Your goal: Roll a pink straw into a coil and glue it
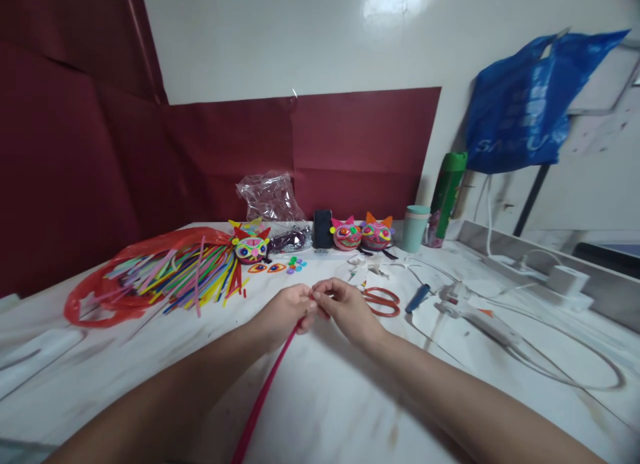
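A long red pipe cleaner [267, 386] runs from my fingertips down toward the bottom edge of the view. My left hand [289, 312] is closed around its upper part. The fingers of my right hand [345, 305] are pinched at the same spot, touching the left fingertips, on the small red end of the strip. Both hands are over the middle of the white table [325, 397]. Just right of my right hand lie orange-handled scissors [384, 301]. Beyond my left hand are flat eye-shaped pieces [267, 268] and small coloured discs [296, 265].
Colourful pipe cleaners [190, 274] spill from a red bag [83, 304] at left. Decorated cat-like heads [347, 234] stand at the back, near a phone [323, 229] and green cup [415, 229]. Cables, a glue gun [480, 323] and a blue-handled tool [417, 297] lie right.
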### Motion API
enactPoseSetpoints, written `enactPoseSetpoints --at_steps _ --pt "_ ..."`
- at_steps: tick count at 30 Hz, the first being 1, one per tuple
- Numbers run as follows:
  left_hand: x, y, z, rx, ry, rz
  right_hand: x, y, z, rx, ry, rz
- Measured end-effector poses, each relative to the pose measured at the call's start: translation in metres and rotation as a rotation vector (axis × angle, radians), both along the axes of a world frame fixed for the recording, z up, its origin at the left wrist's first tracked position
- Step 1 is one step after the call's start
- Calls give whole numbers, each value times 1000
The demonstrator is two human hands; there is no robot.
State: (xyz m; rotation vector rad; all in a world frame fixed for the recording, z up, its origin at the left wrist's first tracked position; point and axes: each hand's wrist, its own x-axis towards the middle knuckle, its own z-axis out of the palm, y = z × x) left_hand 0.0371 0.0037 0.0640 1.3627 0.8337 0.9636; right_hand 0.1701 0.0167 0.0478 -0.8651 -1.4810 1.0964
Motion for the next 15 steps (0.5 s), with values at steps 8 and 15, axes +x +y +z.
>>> enactPoseSetpoints --at_steps 8,15 --pt "-43 14 9 470 912 -16 -3 6 -13 -57 -94 45" --pt "-122 61 60 1167 1393 -42 -4 15 -31 -111 -143 48"
